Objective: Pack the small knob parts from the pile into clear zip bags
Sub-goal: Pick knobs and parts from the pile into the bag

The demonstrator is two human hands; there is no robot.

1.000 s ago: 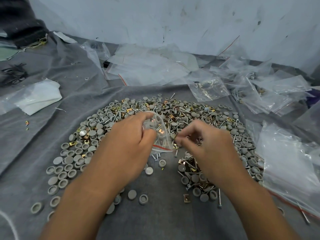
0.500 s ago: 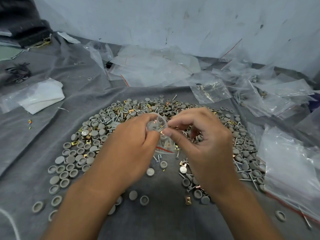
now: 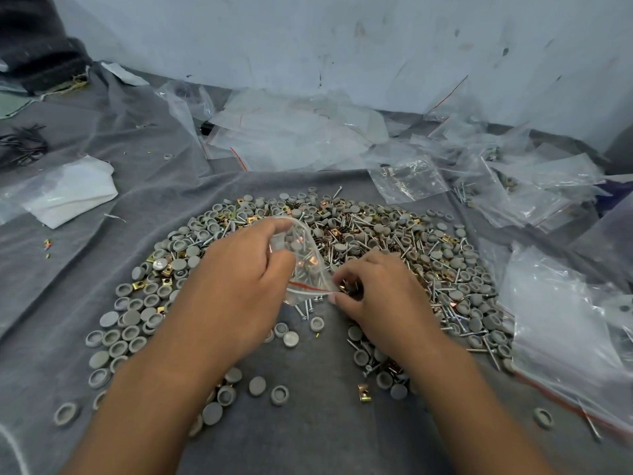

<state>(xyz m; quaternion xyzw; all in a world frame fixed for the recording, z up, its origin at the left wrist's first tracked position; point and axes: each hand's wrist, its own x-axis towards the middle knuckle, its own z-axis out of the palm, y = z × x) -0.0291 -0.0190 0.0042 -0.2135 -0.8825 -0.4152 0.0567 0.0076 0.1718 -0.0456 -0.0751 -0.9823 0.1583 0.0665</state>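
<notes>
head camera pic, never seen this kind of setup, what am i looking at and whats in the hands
There is no machine here: a camera worn on a person's head looks forward and down at their two bare arms. On the wrinkled grey cloth lies a wide pile of small round grey knob caps, silver screws and brass clips. Loose clear zip bags are heaped behind and to the right. The left hand grips a small clear zip bag with a red seal line, which already shows a few parts inside. The right hand rests low at the pile beside that bag, fingers curled around small parts; which ones cannot be made out.
</notes>
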